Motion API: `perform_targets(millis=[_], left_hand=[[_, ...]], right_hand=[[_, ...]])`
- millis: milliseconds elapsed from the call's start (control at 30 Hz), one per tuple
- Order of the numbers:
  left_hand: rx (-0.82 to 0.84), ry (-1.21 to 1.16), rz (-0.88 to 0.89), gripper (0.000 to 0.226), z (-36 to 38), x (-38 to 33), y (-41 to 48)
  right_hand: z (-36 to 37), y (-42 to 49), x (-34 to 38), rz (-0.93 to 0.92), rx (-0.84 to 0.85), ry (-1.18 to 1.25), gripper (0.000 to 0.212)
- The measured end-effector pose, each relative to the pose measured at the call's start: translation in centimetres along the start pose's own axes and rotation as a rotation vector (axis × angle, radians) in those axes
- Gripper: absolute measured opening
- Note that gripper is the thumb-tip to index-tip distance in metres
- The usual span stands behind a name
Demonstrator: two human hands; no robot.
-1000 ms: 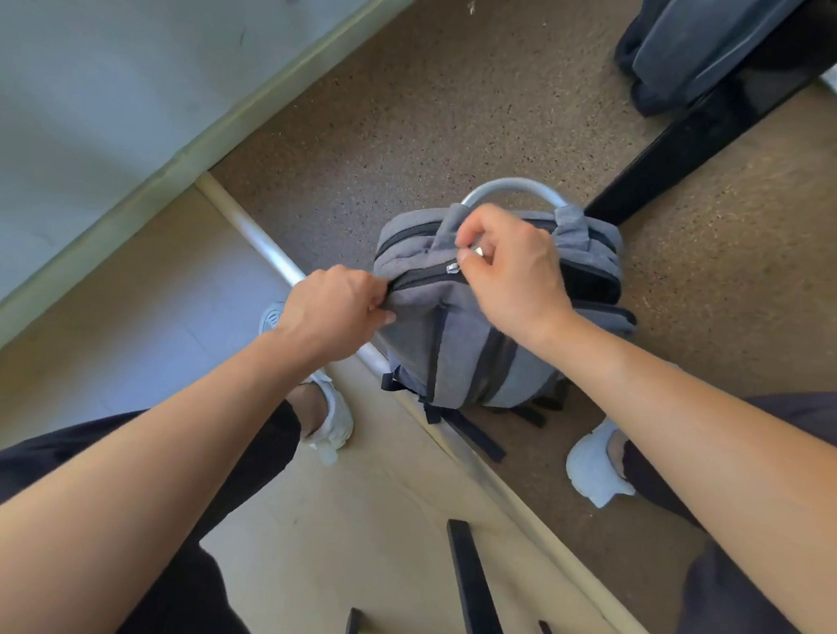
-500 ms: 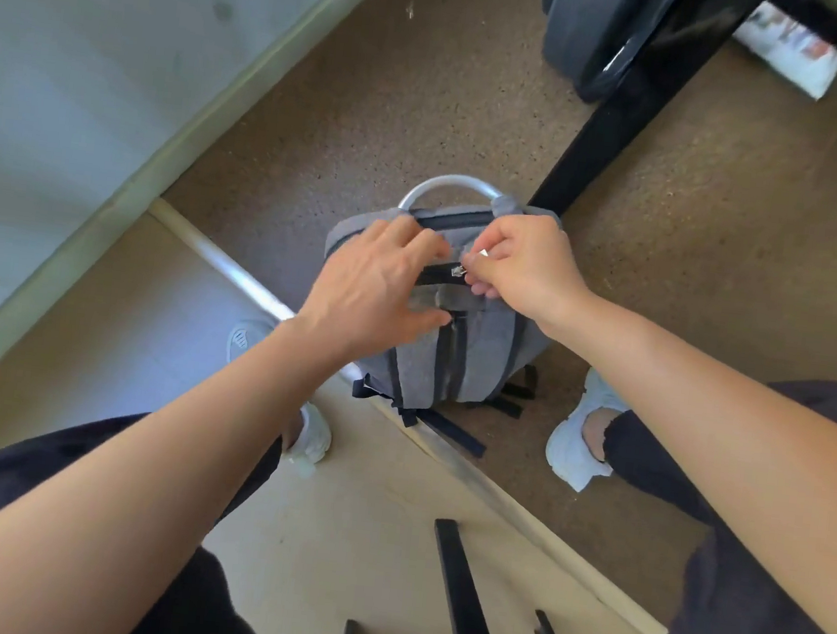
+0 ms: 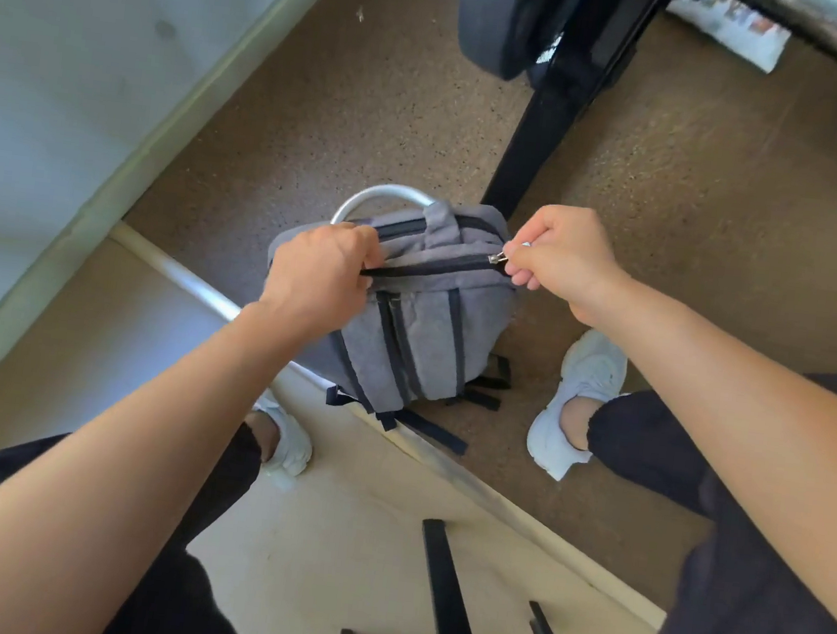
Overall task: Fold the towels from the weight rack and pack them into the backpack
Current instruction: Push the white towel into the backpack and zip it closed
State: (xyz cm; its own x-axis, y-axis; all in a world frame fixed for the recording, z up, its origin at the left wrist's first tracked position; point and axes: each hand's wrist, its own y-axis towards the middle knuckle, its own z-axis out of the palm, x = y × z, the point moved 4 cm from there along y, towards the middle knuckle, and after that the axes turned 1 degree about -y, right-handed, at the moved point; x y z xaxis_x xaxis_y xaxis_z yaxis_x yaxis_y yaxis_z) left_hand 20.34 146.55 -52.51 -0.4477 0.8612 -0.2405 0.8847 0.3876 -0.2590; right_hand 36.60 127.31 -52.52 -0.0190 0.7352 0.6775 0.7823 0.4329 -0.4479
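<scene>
Grey backpack [image 3: 405, 325] is stood on the floor between the feet. Its top fabric is gripped by left hand [image 3: 320, 275]; zipper pull [image 3: 497, 259] is pinched by right hand [image 3: 562, 259] fingers. Soft, light, likely to sag; best braced beside the zip.

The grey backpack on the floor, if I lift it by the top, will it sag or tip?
Likely floppy: the backpack is fabric, and its top puckers where the left hand grips it. It may tip if let go, as it stands on its narrow end while the right hand pinches the zipper pull.
</scene>
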Motion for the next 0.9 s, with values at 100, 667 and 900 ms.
perform_targets(millis=[100,667,900], left_hand=[[0.019,0.043,0.025,0.026,-0.3,-1.4,0.1],[-0.046,0.084,0.272,0.019,2.8,-10.1,3.7],[-0.031,0.041,0.271,0.016,2.7,-8.8,3.5]], right_hand=[[-0.3,0.1,-1.7,0.025,0.045,-0.019,0.006],[-0.4,1.3,-3.9,0.032,0.121,-0.056,0.023],[1.4,3.7,-9.2,0.332,0.128,-0.016,0.024]])
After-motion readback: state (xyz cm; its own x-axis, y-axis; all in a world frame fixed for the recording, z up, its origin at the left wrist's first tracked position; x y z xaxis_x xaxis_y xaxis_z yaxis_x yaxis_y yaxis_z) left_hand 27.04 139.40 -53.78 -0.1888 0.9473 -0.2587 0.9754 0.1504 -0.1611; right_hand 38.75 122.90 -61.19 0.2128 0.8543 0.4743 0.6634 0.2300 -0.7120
